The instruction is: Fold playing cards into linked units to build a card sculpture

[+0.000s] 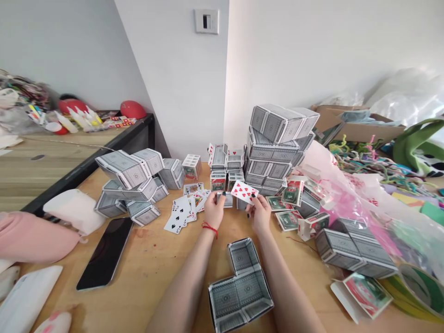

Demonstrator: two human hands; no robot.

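Observation:
My left hand (214, 210), with a red string bracelet at the wrist, is closed with its thumb against a grey-backed playing card (228, 200); its fingers are partly hidden. Between thumb and fingers of my right hand (259, 215) is a playing card with red hearts (243, 191), face up and tilted. Left of my left hand lie fanned, face-up playing cards (179, 215). An L-shaped open tray folded from grey-backed cards (239, 287) rests between my forearms.
Folded card boxes form a tall stack (272, 152) at back right and a lower one (128, 182) at left. Opened card packs (289, 219) lie right of my hand. A black phone (106, 252), plastic bags (347, 194) and a yellow-green tape roll (416, 289) are also about.

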